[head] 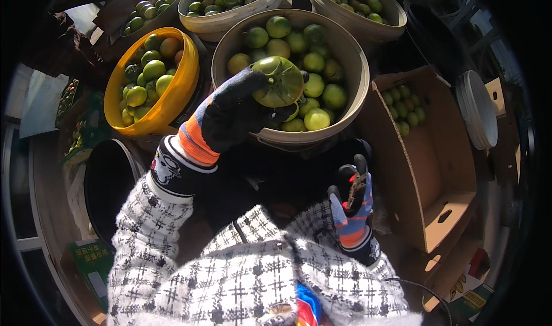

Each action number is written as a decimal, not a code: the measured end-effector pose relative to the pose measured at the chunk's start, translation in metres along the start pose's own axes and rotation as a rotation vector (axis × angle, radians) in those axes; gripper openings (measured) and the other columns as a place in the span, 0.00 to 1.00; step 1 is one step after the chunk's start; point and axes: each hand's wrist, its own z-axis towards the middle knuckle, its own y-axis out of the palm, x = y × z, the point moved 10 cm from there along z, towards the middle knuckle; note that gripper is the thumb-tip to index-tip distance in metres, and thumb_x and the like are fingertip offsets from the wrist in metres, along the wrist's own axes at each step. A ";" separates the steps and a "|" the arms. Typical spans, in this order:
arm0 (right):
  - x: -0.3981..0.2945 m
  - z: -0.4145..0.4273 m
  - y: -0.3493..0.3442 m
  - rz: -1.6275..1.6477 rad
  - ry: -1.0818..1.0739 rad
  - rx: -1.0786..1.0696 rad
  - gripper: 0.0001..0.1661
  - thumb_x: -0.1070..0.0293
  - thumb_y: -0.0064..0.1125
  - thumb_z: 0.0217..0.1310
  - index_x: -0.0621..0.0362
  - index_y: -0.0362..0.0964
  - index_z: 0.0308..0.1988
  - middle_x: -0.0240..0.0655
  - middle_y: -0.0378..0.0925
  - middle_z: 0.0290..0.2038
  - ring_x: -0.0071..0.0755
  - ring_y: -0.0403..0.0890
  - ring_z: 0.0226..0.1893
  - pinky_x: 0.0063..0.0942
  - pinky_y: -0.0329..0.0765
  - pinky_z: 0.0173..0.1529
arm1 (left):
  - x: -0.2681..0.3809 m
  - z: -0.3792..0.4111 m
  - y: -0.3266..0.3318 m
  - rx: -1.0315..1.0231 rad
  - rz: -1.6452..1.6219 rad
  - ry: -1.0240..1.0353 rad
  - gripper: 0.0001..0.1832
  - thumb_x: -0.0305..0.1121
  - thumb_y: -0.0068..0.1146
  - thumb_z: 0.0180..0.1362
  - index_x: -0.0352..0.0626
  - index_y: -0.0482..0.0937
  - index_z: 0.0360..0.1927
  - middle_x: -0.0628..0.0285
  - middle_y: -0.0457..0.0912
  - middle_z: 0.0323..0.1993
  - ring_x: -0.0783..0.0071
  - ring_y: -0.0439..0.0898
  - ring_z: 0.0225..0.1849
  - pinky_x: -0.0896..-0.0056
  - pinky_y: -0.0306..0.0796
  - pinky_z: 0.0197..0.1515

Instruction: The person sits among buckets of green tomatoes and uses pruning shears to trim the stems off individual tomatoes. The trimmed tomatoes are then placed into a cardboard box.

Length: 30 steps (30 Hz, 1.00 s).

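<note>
My left hand (230, 110), in a black-palmed knit glove, grips a large green tomato (278, 82), stem scar facing up. It is over the near side of a beige plastic bucket (361, 84), where many green tomatoes (312, 61) lie, a few slightly orange. Low on the right, beside a cardboard box, my gloved right hand (353, 205) holds a small pair of snips (357, 186) with red on the handles and a rusty-looking metal part. Fingers hide part of the tool, so whether its blades are apart cannot be seen.
A yellow bucket (194, 73) of tomatoes stands left. Two pale buckets, one at back centre (271, 0) and one at back right (399, 22), also hold tomatoes. An open cardboard box (440, 166) has small green tomatoes at its far end. A dark bucket (105, 183) is at left.
</note>
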 end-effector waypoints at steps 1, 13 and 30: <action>-0.013 0.011 0.001 -0.134 -0.068 -0.014 0.45 0.77 0.63 0.49 0.62 0.54 0.66 0.41 0.70 0.43 0.38 0.72 0.40 0.33 0.70 0.48 | -0.010 -0.011 -0.001 -0.028 -0.047 0.020 0.30 0.48 0.53 0.62 0.40 0.65 0.62 0.51 0.73 0.58 0.62 0.75 0.55 0.63 0.73 0.55; -0.096 0.031 0.029 -0.691 -0.445 -0.222 0.41 0.74 0.63 0.40 0.66 0.66 0.60 0.39 0.76 0.39 0.45 0.75 0.41 0.38 0.69 0.48 | -0.047 -0.063 -0.003 0.046 0.404 0.406 0.31 0.55 0.49 0.64 0.36 0.74 0.54 0.61 0.80 0.45 0.75 0.77 0.47 0.71 0.69 0.53; -0.053 0.001 0.041 -0.680 -0.375 -0.226 0.38 0.75 0.61 0.38 0.62 0.69 0.57 0.38 0.74 0.33 0.42 0.74 0.33 0.33 0.70 0.40 | -0.078 -0.073 -0.022 0.235 0.668 0.286 0.27 0.52 0.42 0.67 0.36 0.75 0.52 0.60 0.81 0.42 0.74 0.79 0.42 0.72 0.72 0.49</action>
